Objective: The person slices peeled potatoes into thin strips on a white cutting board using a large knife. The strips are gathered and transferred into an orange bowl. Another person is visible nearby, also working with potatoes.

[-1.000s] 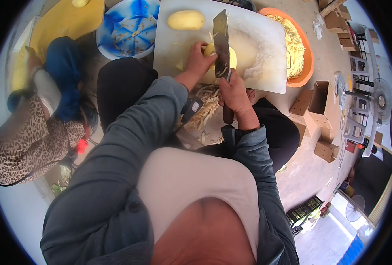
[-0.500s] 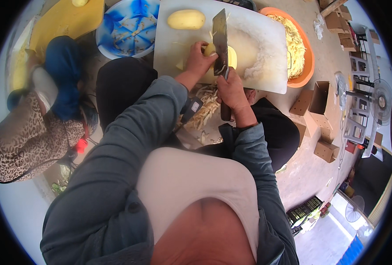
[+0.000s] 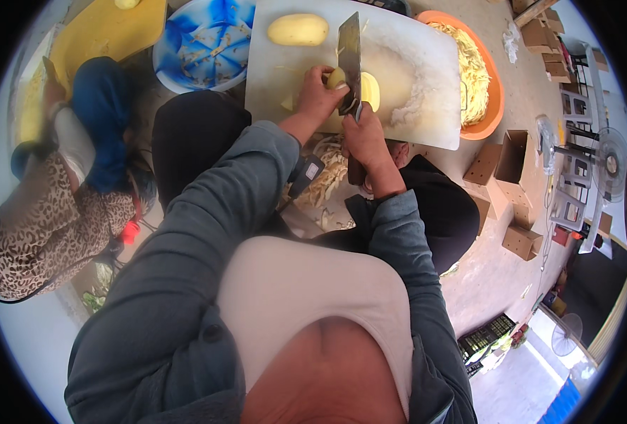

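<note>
My right hand (image 3: 365, 136) is wrapped round the handle of a cleaver (image 3: 350, 56), whose broad blade points away from me over a white cutting board (image 3: 419, 71). Left of the blade, my left hand (image 3: 317, 97) grips a piece of peeled potato (image 3: 336, 76) with curled fingers, close up against the steel. Pale yellow potato slices (image 3: 370, 90) lie just right of the blade, partly hidden by it. A whole peeled potato (image 3: 298, 30) rests at the board's far left. Wet, whitish residue covers the board's right half.
An orange basin (image 3: 495, 92) full of cut strips stands right of the board. To the left is a blue and white basin (image 3: 204, 56) with scraps. A co-worker (image 3: 101, 120) sits beside a yellow board (image 3: 108, 32). Cardboard boxes (image 3: 517, 159) stand on the right; strips lie below the board.
The cleaver and my right hand have shifted slightly left, toward my left hand. My left hand has barely moved. At the far left, the co-worker's arm has changed position.
</note>
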The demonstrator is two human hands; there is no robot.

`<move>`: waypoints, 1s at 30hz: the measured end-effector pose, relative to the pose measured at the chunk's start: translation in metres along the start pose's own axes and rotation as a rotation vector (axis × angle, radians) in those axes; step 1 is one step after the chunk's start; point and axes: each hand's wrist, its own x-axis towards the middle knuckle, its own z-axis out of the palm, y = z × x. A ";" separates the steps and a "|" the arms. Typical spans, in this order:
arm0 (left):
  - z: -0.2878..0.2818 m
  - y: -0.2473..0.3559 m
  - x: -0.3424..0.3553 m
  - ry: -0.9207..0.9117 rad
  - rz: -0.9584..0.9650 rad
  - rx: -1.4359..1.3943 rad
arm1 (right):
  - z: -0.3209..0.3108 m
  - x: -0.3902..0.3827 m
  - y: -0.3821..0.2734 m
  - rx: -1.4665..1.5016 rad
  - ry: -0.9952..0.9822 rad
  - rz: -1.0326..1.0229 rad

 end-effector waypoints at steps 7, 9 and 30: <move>0.000 0.001 0.000 0.003 0.010 -0.002 | 0.007 0.013 0.009 -0.057 -0.005 0.005; 0.000 0.000 0.000 0.006 0.014 0.010 | 0.008 0.016 0.004 -0.044 -0.034 0.067; -0.003 -0.009 0.011 -0.077 -0.002 -0.201 | 0.008 0.023 0.009 -0.020 -0.006 0.031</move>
